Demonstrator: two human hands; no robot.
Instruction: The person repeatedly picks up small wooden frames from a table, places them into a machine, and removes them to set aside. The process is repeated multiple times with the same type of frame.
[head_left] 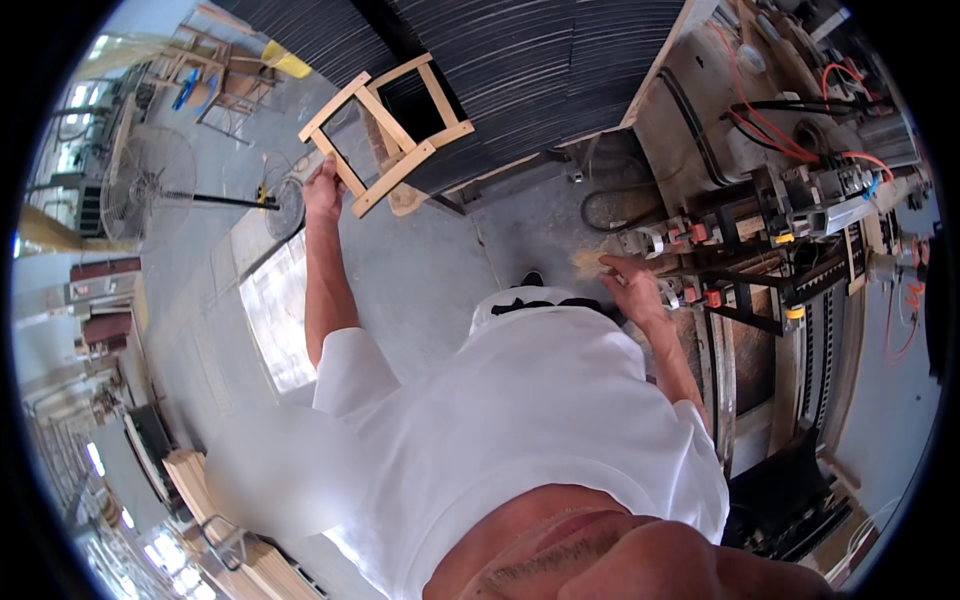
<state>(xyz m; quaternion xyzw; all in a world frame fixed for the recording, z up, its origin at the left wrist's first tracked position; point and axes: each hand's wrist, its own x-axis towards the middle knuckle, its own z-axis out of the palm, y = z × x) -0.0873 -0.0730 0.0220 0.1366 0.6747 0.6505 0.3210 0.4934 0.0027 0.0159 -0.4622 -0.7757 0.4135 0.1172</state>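
probably the wooden frame (pixel 393 180), beside the dark stack (pixel 520 70), is light and stiff, best gripped by a side rail (pixel 351 181). the left hand (pixel 323 190) pinches that rail. the right hand (pixel 636 290) curls loosely near the machine (pixel 770 195); whether its fingers pinch anything, i cannot tell.

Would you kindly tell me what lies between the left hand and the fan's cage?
In the head view, a dark pole and round base show between the left hand and the cage, against grey floor.
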